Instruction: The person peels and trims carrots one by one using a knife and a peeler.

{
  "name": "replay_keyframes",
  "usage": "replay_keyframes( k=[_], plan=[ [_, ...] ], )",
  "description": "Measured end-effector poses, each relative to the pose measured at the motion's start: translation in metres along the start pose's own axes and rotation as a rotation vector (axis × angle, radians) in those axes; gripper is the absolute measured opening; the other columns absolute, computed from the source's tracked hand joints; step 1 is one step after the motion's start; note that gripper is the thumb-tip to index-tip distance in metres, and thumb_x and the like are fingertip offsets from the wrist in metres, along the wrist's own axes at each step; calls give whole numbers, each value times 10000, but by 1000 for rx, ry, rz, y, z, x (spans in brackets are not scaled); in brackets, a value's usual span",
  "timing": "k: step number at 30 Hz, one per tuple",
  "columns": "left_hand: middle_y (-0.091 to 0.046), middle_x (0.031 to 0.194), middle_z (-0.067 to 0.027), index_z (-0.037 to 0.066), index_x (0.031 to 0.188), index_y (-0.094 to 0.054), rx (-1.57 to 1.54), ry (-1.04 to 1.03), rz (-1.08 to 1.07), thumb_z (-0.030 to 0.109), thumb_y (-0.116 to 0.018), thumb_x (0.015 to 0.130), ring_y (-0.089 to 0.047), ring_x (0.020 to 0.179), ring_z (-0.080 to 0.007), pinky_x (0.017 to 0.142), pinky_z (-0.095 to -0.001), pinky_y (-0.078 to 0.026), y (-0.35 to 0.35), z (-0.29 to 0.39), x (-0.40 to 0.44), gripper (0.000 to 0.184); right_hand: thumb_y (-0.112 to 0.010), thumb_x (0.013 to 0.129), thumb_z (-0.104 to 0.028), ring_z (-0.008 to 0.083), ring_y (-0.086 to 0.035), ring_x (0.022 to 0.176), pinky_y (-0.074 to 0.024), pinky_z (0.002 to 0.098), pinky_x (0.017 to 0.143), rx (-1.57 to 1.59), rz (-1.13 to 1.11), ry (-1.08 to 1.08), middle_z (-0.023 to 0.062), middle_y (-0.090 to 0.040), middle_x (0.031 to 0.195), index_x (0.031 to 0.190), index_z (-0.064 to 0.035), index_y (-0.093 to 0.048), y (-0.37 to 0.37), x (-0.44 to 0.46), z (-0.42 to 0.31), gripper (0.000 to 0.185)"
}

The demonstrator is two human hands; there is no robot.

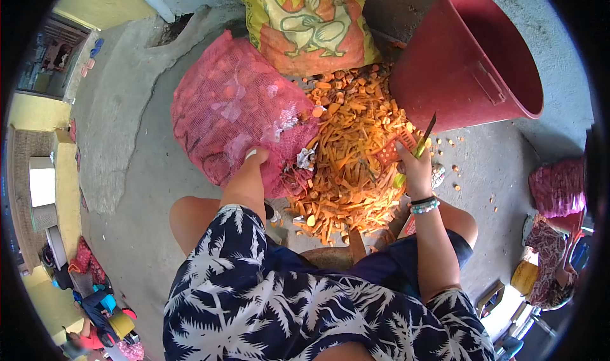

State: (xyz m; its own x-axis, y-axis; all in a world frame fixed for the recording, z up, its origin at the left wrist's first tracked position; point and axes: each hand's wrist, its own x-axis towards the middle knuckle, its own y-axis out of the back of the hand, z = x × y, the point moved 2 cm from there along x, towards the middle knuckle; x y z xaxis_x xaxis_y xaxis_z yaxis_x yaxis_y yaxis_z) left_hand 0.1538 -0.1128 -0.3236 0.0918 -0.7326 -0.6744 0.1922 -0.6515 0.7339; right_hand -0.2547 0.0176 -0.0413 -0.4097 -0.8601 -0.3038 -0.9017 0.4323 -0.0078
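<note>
Left hand (257,156) is laid on the sack (222,107), its grip impossible to tell; a knife (429,127) is clasped in the right hand (416,172). Many carrot strips (346,135) are cut; the bulging sack is left.

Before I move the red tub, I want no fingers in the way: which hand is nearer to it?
Your right hand, holding a knife close to the tub's near side. Your left hand is farther off, to the left, at the pink mesh bag.
</note>
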Motion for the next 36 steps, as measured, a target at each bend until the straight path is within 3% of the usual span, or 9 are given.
replay_keyframes(
  k=[2, 8, 11, 17, 19, 30, 32, 34, 36],
  plan=[
    [-566, 1104, -213, -25, 1007, -616, -58, 40, 324, 344, -410, 826, -553, 1032, -346, 895, -412, -430, -15, -29, 52, 459, -610, 807, -87, 41, -515, 641, -395, 186, 523, -14, -17, -32, 7, -597, 822, 1008, -1, -542, -2, 2, -3, 229],
    [-598, 1017, -230, -26, 953, -628, 166, 227, 295, 349, -310, 872, -582, 948, -390, 865, -442, -441, 98, 2, 6, 499, -604, 815, -82, 43, -518, 643, -398, 183, 516, 57, -34, -80, 6, -598, 852, 1055, -4, -526, -20, 3, -6, 264],
    [-590, 1018, -246, -24, 950, -628, -67, 75, 381, 420, -356, 845, -578, 937, -405, 857, -449, -441, 81, -6, -1, 531, -575, 826, -67, 20, -456, 539, -344, 163, 426, 31, -37, -96, -18, -563, 778, 1112, -18, -483, -30, 3, -10, 304],
    [-595, 1029, -215, 90, 1017, -633, -150, -23, 191, 446, -432, 792, -575, 960, -376, 856, -416, -438, 84, 27, 16, 468, -599, 811, -61, 53, -537, 667, -419, 184, 532, 3, -53, -113, 16, -596, 866, 1079, -19, -488, -30, 1, -2, 293],
    [-583, 1069, -204, 114, 981, -652, 111, -257, 74, 477, -431, 782, -581, 970, -343, 833, -416, -447, 92, 34, 35, 470, -593, 812, -55, 49, -530, 661, -414, 180, 533, 31, -40, -68, 11, -596, 868, 1059, -20, -491, -29, 1, 1, 269],
    [-620, 1014, -166, 131, 1065, -611, -239, 120, 312, 423, -473, 792, -610, 883, -324, 773, -425, -473, 85, 41, -4, 423, -601, 807, -79, 41, -532, 661, -415, 179, 532, 3, -67, -75, 17, -602, 846, 1045, -7, -526, -20, 2, -17, 260],
    [-619, 936, -120, 121, 1154, -508, -1574, 166, 304, 326, -521, 807, -612, 805, -286, 704, -396, -507, 13, 34, -9, 403, -604, 809, -93, 61, -538, 667, -428, 199, 558, -2, -89, 1, 14, -596, 823, 1023, -7, -534, -24, 2, -20, 241],
    [-587, 914, -100, 77, 1186, -408, -1916, 28, -395, 250, -546, 808, -599, 759, -260, 665, -347, -526, 29, 64, -124, 438, -612, 806, -105, 80, -552, 712, -445, 220, 619, 5, -86, -1, 25, -598, 834, 1016, 0, -535, -28, -4, -23, 248],
    [-570, 997, -113, 30, 1113, -449, -1986, 3, -609, 245, -552, 798, -596, 848, -246, 692, -355, -528, 15, 88, -184, 395, -620, 803, -118, 81, -560, 735, -448, 222, 638, -5, -99, -18, 33, -603, 853, 1013, 3, -535, -26, -6, -24, 257]
  ],
)
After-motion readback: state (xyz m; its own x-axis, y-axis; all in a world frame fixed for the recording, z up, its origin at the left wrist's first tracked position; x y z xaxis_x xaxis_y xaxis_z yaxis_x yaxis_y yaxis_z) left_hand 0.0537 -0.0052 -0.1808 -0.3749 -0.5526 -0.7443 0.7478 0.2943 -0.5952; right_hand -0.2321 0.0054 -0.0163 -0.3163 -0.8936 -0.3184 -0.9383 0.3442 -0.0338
